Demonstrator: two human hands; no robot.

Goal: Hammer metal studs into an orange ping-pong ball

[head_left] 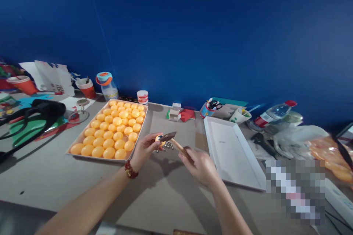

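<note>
One ball [163, 143] being worked, seemingly mid-step; most others look undone, with balls [109, 143] filling nearly all of the left tray [93, 157], apparently one gap.
Left hand [145, 148] pinches the ball over mid-table [55, 180], right of the tray, fingers curled; right hand [201, 165] clamped on the wooden handle of a tool [168, 136], dark head at the ball, contact unclear. Forearms reach in from the near side, angled inward. Steel beads [168, 145] just beside.
</note>
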